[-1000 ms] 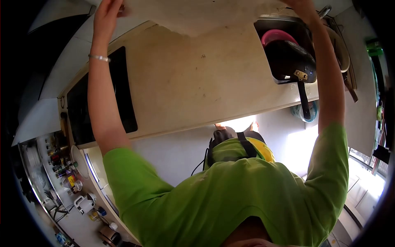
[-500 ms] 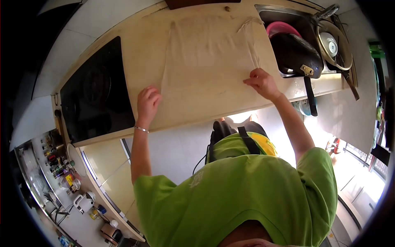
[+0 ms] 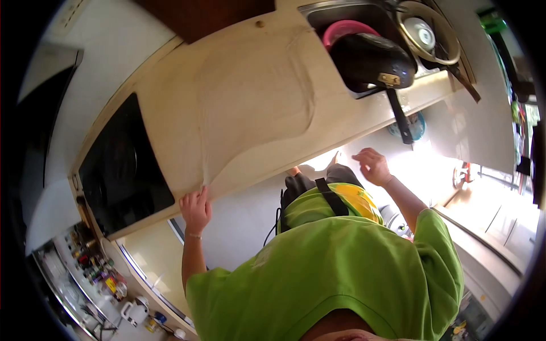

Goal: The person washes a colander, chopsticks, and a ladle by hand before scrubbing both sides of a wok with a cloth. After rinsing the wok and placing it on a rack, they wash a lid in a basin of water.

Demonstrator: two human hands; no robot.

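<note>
A thin, see-through plastic film lies over the beige countertop, its right side creased and its front edge curving toward the left. My left hand is closed at the counter's front edge, pinching the film's near left corner, where it gathers into a narrow fold. Off the counter, above the floor, my right hand hangs with fingers loosely bent and apart. Nothing shows in it, and it is clear of the film.
Left of the film is a black cooktop. A sink at the right holds a pink basin and a black pan, whose handle juts past the counter edge. Beside them a round rack holds a white bowl.
My right hand has let go of the film and dropped off the counter. My left hand has drawn its corner toward the front edge. The view has turned and shifted.
</note>
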